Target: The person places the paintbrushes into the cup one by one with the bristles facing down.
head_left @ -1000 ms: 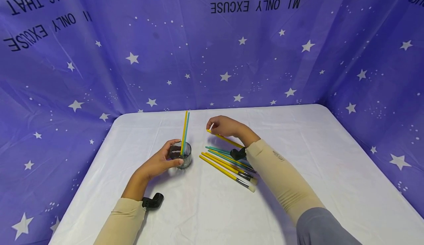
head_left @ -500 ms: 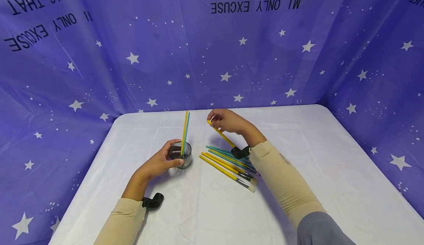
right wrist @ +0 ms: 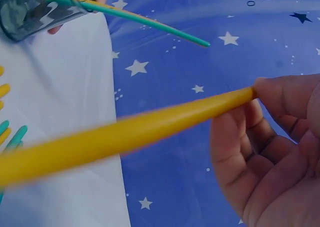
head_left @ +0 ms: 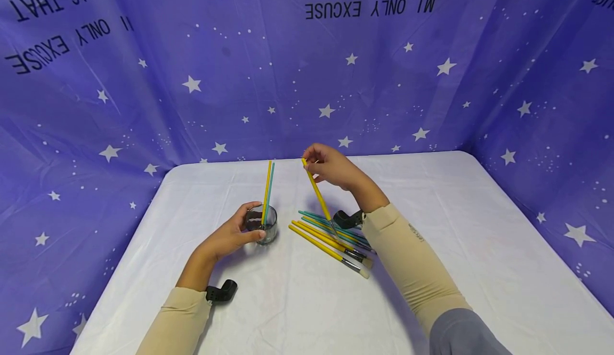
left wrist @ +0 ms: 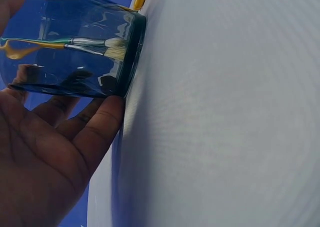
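- The purple cloth point(head_left: 268, 104) stands at the back. It looks thin and creased, with white stars.
- The tabletop point(head_left: 288, 312) is smooth and white, with little wrinkles. Round brushes could roll on it if bumped.
- The right sleeve point(head_left: 408, 259) is close to the brushes, so it might push some. It is stretchy-looking and tan.
- The pile of brushes point(head_left: 328, 240) lies fanned out, right of the glass point(head_left: 271, 233). The sticks are smooth, yellow and teal, with shiny metal bands.
- The right hand point(head_left: 333, 168) pinches the yellow brush point(head_left: 316, 190) by its top. A weak pinch could let it swing or drop.
- The left hand point(head_left: 235, 232) has its fingers curled round the glass. If it slipped, the glass might tip, because tall brushes lean in it.
- The glass stands upright on the tabletop. It is short, round, slick and see-through.
- The yellow brush slants over the pile; whether it touches, one cannot tell. It might snag.
- Two thin brushes point(head_left: 266, 190) lean inside the glass.
- Their pale bristles point(left wrist: 116, 52), at the bottom, look soft and could bend if squashed.
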The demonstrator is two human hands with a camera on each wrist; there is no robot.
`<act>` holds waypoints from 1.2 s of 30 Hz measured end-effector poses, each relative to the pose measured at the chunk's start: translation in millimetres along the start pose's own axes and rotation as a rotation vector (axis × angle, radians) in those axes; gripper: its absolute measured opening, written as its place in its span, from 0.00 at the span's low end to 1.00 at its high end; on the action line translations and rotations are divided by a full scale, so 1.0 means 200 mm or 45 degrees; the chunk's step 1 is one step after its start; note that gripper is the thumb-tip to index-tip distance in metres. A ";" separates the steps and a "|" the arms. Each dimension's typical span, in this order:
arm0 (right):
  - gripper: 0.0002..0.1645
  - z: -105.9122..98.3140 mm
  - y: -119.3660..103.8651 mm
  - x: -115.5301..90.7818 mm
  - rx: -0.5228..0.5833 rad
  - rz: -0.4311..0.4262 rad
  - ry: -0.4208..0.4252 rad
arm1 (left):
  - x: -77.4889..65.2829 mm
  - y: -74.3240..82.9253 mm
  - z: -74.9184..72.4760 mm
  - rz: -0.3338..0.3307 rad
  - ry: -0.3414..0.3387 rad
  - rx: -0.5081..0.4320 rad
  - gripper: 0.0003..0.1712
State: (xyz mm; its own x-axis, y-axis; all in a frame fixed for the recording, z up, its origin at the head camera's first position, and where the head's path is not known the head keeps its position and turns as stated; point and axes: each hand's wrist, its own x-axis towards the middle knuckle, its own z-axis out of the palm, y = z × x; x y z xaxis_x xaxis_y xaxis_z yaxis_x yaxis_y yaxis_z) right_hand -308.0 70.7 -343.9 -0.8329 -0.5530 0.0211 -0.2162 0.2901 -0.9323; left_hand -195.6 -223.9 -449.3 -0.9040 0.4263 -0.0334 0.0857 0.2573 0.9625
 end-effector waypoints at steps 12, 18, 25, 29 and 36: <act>0.09 0.00 -0.08 -0.02 0.324 -0.167 0.284 | 0.01 -0.01 0.00 -0.020 0.001 -0.002 0.45; 0.09 0.00 -0.13 -0.02 0.495 -0.249 0.407 | 0.01 -0.02 -0.01 -0.015 -0.002 -0.013 0.45; 0.10 0.03 -0.16 -0.02 0.652 -0.285 0.474 | 0.01 -0.02 -0.01 -0.021 -0.003 -0.029 0.46; 0.10 0.06 -0.16 0.00 0.670 -0.291 0.479 | 0.01 -0.01 -0.01 -0.010 -0.008 -0.028 0.45; 0.09 0.15 -0.13 0.04 0.616 -0.276 0.408 | 0.00 -0.01 -0.01 -0.016 -0.008 -0.018 0.46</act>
State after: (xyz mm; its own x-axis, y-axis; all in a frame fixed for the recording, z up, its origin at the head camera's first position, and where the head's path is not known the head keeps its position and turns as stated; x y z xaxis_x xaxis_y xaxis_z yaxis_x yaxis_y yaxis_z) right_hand -293.5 36.1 -330.5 -0.9237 -0.2756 0.2660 -0.2049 -0.2313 -0.9511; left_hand -197.0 -224.8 -450.2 -0.9024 0.4282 -0.0472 0.0684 0.2506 0.9657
